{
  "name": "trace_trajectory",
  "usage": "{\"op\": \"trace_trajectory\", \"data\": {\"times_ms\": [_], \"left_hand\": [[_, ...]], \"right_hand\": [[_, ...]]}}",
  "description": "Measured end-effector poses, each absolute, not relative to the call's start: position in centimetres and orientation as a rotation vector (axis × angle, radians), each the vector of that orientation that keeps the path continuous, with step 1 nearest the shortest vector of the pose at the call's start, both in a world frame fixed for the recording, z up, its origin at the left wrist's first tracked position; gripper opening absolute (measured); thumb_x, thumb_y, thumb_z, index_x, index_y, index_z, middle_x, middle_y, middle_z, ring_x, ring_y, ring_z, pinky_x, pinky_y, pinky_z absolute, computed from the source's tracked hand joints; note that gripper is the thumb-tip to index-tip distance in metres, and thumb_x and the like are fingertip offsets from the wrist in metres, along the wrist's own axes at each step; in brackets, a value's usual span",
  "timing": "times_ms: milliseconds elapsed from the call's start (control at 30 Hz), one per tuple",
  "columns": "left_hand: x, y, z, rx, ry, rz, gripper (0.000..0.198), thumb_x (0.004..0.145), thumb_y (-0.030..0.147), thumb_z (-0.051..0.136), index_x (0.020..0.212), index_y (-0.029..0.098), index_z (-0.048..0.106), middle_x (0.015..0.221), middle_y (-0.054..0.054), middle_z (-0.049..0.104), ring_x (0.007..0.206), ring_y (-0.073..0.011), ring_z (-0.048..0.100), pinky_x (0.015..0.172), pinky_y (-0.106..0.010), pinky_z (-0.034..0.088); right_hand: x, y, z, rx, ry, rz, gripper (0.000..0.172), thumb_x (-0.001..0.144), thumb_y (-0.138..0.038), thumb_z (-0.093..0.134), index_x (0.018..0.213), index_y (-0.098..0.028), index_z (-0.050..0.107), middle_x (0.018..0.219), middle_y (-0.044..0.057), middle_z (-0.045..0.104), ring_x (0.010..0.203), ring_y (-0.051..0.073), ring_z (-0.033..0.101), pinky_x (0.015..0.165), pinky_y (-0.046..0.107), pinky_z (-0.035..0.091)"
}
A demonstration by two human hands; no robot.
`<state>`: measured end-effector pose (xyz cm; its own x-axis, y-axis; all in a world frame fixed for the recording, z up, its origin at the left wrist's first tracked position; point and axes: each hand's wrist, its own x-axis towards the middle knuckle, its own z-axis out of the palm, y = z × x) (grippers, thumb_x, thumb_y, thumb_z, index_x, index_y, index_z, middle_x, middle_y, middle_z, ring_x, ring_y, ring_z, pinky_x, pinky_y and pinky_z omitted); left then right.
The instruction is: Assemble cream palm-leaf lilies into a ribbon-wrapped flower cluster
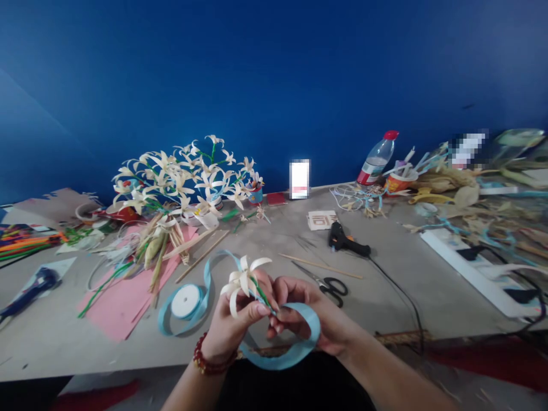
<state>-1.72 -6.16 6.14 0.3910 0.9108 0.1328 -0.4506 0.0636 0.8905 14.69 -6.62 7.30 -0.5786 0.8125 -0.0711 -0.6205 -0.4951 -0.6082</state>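
A handmade white flower (245,278) with a green stem (261,292) is gripped in my left hand (229,328), petals facing up and left. My right hand (310,302) pinches light blue ribbon (314,334) against the stem, close to my left fingertips. The ribbon hangs in a wide loop below both hands. Its other stretch runs behind the flower to a ribbon spool (187,301) lying on the table at left. Exactly how the ribbon sits on the stem is hidden by my fingers.
Black-handled scissors (334,288) and a thin stick (321,265) lie beyond my right hand. Behind them rests a black glue gun (349,242). A white power strip (479,277) is at right, a blue glue gun (32,291) at left. Finished flowers (180,177) stand behind pink paper (113,308).
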Motion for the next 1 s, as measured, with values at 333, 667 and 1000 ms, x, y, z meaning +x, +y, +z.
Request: {"op": "trace_trajectory", "data": {"times_ms": [333, 667, 1000], "left_hand": [[0.2, -6.6, 6.6, 1.033, 0.73, 1.437, 0.015, 0.075, 0.021, 0.079, 0.086, 0.019, 0.069, 0.085, -0.002, 0.063, 0.07, -0.0148, 0.064, 0.064, -0.026, 0.056], [-0.5, -6.9, 7.0, 1.187, 0.779, 1.367, 0.007, 0.085, 0.023, 0.069, 0.083, 0.017, 0.069, 0.084, -0.004, 0.063, 0.065, -0.0148, 0.062, 0.062, -0.029, 0.054], [-0.9, -6.7, 6.4, 1.143, 0.709, 1.322, 0.007, 0.085, 0.025, 0.069, 0.087, 0.019, 0.073, 0.076, -0.004, 0.068, 0.064, -0.0165, 0.061, 0.063, -0.03, 0.05]], "right_hand": [[14.4, -6.9, 7.2, -0.683, -1.048, 1.435, 0.021, 0.071, -0.02, 0.083, 0.07, -0.02, 0.062, 0.08, 0.001, 0.067, 0.075, 0.015, 0.064, 0.071, 0.025, 0.051], [14.6, -6.4, 7.8, -0.633, -0.875, 1.711, 0.026, 0.065, -0.022, 0.088, 0.067, -0.018, 0.062, 0.076, 0.0, 0.07, 0.065, 0.012, 0.064, 0.065, 0.024, 0.052], [14.3, -6.5, 7.8, -0.578, -0.718, 1.86, 0.03, 0.059, -0.019, 0.09, 0.066, -0.017, 0.061, 0.076, -0.001, 0.069, 0.067, 0.012, 0.066, 0.066, 0.022, 0.052]]}}
